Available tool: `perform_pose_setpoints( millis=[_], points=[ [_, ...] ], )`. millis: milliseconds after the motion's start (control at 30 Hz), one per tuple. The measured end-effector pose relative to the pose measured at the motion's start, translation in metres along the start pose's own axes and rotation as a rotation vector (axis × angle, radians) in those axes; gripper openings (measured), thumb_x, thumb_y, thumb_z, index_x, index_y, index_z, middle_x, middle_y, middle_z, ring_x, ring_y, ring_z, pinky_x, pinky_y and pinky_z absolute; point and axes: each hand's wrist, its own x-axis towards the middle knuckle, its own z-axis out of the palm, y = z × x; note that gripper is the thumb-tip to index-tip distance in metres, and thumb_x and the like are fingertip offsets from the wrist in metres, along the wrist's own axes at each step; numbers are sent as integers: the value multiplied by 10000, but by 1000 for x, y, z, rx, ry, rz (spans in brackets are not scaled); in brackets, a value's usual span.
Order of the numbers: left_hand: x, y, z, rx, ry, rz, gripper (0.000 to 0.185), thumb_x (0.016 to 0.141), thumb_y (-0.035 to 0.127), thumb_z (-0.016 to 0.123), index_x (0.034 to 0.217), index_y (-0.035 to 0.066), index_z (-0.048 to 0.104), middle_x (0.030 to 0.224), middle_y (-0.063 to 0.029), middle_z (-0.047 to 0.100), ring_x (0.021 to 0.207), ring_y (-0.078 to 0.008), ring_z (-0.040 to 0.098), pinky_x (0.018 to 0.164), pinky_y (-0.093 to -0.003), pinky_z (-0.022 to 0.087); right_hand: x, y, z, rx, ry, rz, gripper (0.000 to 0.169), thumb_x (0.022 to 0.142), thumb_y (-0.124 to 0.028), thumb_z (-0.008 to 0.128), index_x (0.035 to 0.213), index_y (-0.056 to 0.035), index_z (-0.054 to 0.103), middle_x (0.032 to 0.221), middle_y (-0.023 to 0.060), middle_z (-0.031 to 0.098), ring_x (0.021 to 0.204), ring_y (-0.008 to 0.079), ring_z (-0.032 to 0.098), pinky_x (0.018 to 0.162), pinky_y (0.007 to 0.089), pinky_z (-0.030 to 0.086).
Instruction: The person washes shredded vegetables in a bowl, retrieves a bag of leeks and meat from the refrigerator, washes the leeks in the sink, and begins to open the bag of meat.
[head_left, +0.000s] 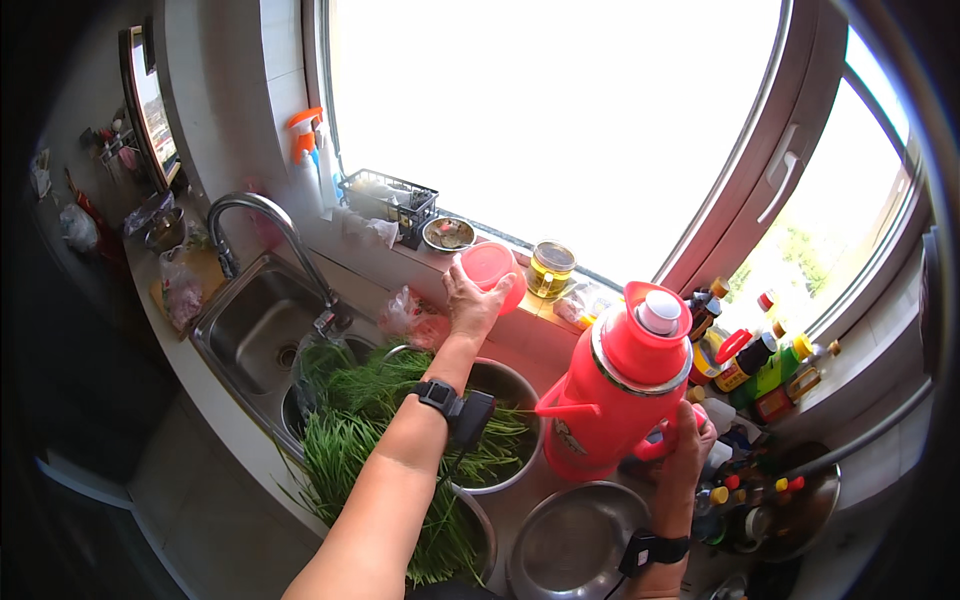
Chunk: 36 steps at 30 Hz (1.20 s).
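Note:
My left hand (474, 306) is closed around a red plastic cup-shaped lid (487, 264), held up near the windowsill. A large red vacuum flask (604, 401) stands upright to its right, tilted-looking through the wide lens. My right hand (690, 442) grips the flask's side handle (654, 448). A white stopper (661, 311) sits in the flask's mouth. Below my left forearm, long green chives (341, 450) and feathery greens (405, 373) fill steel basins, whose rim (537, 405) shows beside the flask. A shallow steel bowl (574, 544) rests in front of the flask.
A steel sink (247, 330) with a curved faucet (281, 214) is at left. On the sill are a wire basket (390, 196), a small bowl (448, 234) and a glass jar of yellow liquid (551, 268). Several sauce bottles (772, 375) crowd the right side.

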Motion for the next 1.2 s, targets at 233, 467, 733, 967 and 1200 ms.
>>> perform_pose_setpoints(
  millis=[233,467,733,967,1200],
  points=[
    [34,-37,53,59,-59,108,1152,609,340,874,1451,-3,166,1421,-317,258,1341,-440,274,1117,-458,279,-5,-71,34,-144,21,-13,226,861,-219,698,761,-55,578,675,-42,522,555,9,443,533,179,416],
    [12,-20,29,98,-104,216,961,680,266,833,1420,13,275,1407,-298,299,1323,-403,316,1088,-431,309,-29,-109,50,-316,-17,25,237,834,-223,731,769,-48,587,702,-39,561,585,15,479,541,180,405],
    [-79,150,-124,-651,-452,617,150,868,141,696,995,63,702,873,-29,596,660,-75,551,547,-223,446,-78,-145,19,-554,-110,-24,283,804,-250,769,734,-42,590,639,-44,545,596,24,455,553,194,382],
    [-153,194,-157,-392,-814,822,313,789,239,763,1061,101,694,911,-51,594,661,-131,568,617,-274,501,-152,-177,-44,-799,-80,-14,416,758,-386,801,730,-13,618,622,-34,519,611,45,460,561,228,406],
    [-260,164,-120,-548,-1126,547,287,823,193,718,1081,77,665,924,-71,607,673,-124,584,628,-260,499,-211,-181,-106,-1078,-20,31,477,736,-392,811,652,20,587,544,5,436,543,65,401,493,261,373]
  ],
)
